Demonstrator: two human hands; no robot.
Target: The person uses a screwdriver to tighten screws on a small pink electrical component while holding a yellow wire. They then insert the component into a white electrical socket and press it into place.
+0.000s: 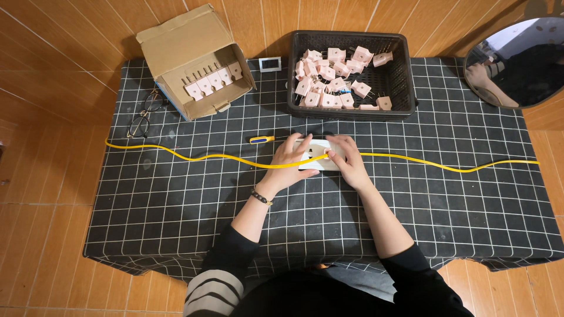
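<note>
Hands together on a white rectangular socket block (314, 155), mid-counter, just below the black basket (399, 76). Left hand (292, 161) spread wide over its near end, fingers draped across the yellow cable (194, 155); right hand (348, 161) pinching its far edge. Pink plastic plugs (332, 82) heaped in the latticed basket, five slotted in the cardboard box (197, 58) left of it. Seemingly many left. Checked cloth covering the counter (176, 205).

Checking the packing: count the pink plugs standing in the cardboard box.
5, in one slanted row inside the open cardboard box at the table's far left: plugs at and. More may be hidden behind the box's walls.
</note>
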